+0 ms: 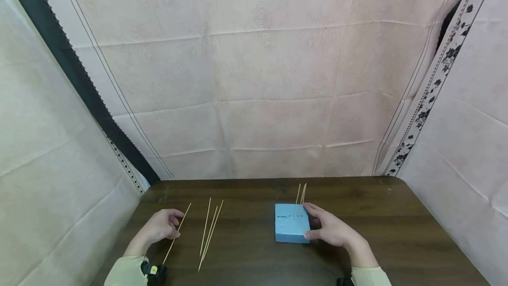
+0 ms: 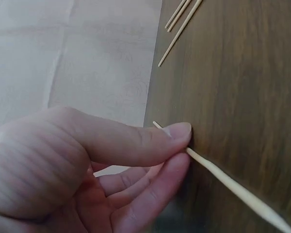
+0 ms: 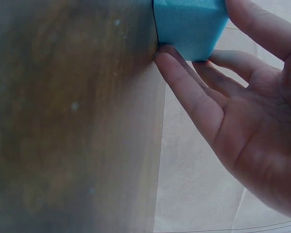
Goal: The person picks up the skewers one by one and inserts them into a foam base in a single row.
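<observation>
1. Step in hand, as I judge it: the left hand [image 1: 160, 226] pinches a thin, pale wooden stick [image 1: 170, 249] between thumb and finger, while the right hand [image 1: 331, 228] grips a light-blue square block [image 1: 289, 224], apparently foam, at its three-o'clock side.
2. Slender pale upright sticks [image 1: 298, 193] stand in the block, towards one o'clock; loose pale sticks [image 1: 205, 228] lie at the left hand's three o'clock.
3. The next move would likely call for raising the pinched stick upright — block steadied.
4. The dark-brown wooden table [image 1: 246, 215] ends at twelve o'clock; its surface between loose sticks and block offers sideways room.
</observation>
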### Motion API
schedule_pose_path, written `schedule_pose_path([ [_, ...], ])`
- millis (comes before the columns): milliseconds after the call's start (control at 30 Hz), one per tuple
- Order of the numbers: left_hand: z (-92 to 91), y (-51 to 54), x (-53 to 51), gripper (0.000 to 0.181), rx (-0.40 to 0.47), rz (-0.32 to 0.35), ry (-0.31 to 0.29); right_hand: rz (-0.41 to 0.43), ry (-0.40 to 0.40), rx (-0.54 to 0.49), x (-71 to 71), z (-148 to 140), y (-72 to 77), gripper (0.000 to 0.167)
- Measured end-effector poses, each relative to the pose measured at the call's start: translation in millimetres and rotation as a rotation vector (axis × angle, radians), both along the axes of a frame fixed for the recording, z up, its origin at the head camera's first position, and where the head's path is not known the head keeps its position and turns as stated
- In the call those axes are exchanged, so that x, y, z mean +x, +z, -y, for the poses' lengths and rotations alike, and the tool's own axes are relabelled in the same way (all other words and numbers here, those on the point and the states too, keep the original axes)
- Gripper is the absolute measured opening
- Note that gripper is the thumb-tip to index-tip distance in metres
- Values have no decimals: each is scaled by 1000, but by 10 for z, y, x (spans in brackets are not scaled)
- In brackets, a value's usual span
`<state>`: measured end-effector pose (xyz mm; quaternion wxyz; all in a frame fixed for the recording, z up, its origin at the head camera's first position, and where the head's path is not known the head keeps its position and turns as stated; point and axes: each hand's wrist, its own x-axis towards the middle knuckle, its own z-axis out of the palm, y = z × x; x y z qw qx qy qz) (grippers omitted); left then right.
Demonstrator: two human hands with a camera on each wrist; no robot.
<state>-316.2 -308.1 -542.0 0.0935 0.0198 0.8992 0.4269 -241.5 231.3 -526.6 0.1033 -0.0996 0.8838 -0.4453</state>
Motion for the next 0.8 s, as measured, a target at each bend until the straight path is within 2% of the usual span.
schedule_pose_path([
  [300, -34, 38, 46, 59, -57, -11, -10, 2, 0, -3, 10, 8, 8, 94],
  [600, -53, 58, 34, 59, -104, -5, -14, -10, 7, -10, 6, 9, 12, 94],
  [800, -50, 50, 33, 61, -85, 9, 3, -11, 3, 0, 2, 6, -6, 94],
])
